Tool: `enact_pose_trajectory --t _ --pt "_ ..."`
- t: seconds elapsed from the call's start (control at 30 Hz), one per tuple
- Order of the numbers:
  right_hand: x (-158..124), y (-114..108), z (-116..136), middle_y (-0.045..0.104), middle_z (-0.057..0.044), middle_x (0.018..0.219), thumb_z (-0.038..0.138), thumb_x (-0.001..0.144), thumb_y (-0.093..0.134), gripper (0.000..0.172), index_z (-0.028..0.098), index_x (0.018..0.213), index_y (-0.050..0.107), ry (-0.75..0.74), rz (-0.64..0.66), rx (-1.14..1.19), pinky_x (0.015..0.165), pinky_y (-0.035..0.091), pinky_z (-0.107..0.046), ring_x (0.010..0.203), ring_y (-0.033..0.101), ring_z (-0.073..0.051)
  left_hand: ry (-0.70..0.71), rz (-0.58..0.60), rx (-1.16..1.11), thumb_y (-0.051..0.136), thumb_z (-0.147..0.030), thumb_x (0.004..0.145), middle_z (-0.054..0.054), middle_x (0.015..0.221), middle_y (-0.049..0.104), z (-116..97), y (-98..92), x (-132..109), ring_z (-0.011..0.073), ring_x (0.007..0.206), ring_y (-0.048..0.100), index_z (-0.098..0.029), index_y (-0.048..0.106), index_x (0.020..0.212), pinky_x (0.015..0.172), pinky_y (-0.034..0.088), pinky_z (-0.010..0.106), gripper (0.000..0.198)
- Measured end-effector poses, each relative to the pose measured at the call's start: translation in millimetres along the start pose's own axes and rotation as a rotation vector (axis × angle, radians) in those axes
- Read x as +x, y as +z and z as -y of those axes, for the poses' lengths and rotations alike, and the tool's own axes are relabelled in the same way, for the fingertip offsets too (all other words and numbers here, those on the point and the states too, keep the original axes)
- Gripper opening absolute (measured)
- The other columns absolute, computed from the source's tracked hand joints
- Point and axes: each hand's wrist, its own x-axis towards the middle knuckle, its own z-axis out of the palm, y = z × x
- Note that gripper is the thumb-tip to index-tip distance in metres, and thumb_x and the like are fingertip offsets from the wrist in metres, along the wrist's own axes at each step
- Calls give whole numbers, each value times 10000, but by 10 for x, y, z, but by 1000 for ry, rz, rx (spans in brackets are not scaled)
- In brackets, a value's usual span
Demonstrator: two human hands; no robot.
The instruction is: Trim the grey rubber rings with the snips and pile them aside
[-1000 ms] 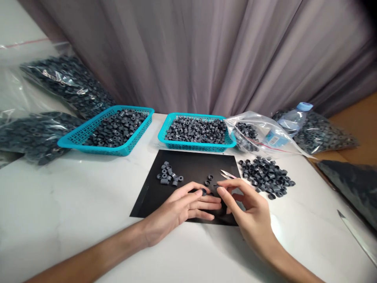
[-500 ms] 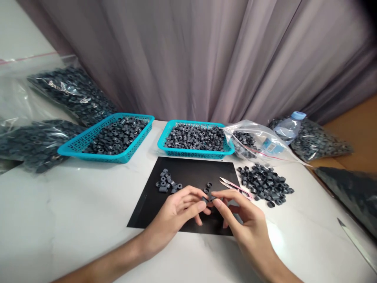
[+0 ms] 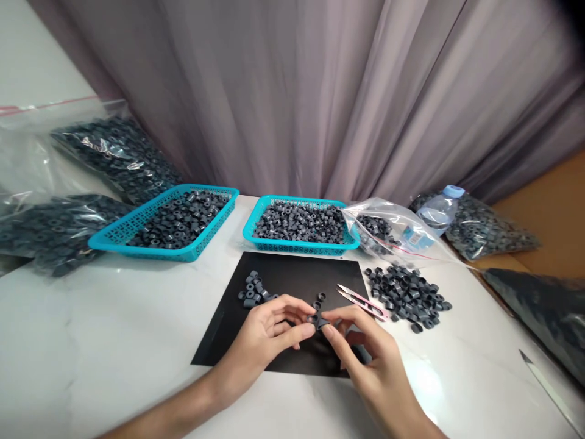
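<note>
Over the black mat (image 3: 219, 329), my left hand (image 3: 276, 326) pinches a small dark grey ring (image 3: 313, 318) between thumb and fingertips. Close against it, my right hand (image 3: 365, 341) pinches a second small grey piece (image 3: 322, 324); the fingertips partly cover both. Just beyond the fingers a few loose black rings (image 3: 322, 297) lie on the mat. A cluster of grey cylindrical pieces with holes (image 3: 253, 286) rests on the mat's left side. Pink-handled thread snips (image 3: 363, 303) lie at its right edge, blades pointing left.
Right of the mat is a heap of dark rings (image 3: 406, 296). Two turquoise baskets (image 3: 196, 250) (image 3: 301, 247) of grey pieces stand behind. Filled plastic bags (image 3: 119, 152) sit at left; an open zip bag (image 3: 388, 213) and water bottle (image 3: 441, 210) at right. A blade-like strip (image 3: 548, 387) lies far right.
The whole view has shifted slightly, so things sit a little lower. Both hands stay together over the mat, and the pieces between the fingertips have turned a little.
</note>
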Motion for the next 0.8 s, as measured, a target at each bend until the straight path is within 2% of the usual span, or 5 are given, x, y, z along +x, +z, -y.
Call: enact_pose_trajectory --t 0.17,0.37,0.53,0.7,0.8 --pt "10 -12 -38 649 -36 825 347 971 588 192 209 1055 692 -32 36 -36 564 519 -222 691 608 -143 -26 5 -32 814 -336 775 36 877 697 -1 13 14 144 758 639 -165 715 974 654 526 235 280" --pt "2 -31 -93 659 -38 796 399 957 607 246 189 1058 689 19 42 17 469 495 -212 579 577 -125 -42 26 -29 751 -360 843 50 824 739 -67 19 -10 129 672 638 -141 705 1044 695 517 254 301" --pt "22 -49 -51 683 -55 863 412 977 572 237 205 986 686 29 27 11 522 504 -221 674 619 -149 -29 46 -45 704 -359 888 80 874 775 -83 51 -35 151 698 687 -147 653 1022 702 521 266 256" --pt "30 -66 -37 631 -15 825 395 973 592 196 216 956 668 23 -9 28 525 483 -213 585 556 -107 -62 71 -94 667 -359 920 119 990 793 -126 96 -76 178 768 738 -176 560 1002 727 540 282 227" --pt "28 -68 -43 601 -9 824 376 971 600 173 221 936 667 10 -21 42 529 475 -216 604 542 -108 -89 97 -142 642 -367 940 127 992 792 -121 108 -89 206 847 754 -185 535 1008 734 546 290 222"
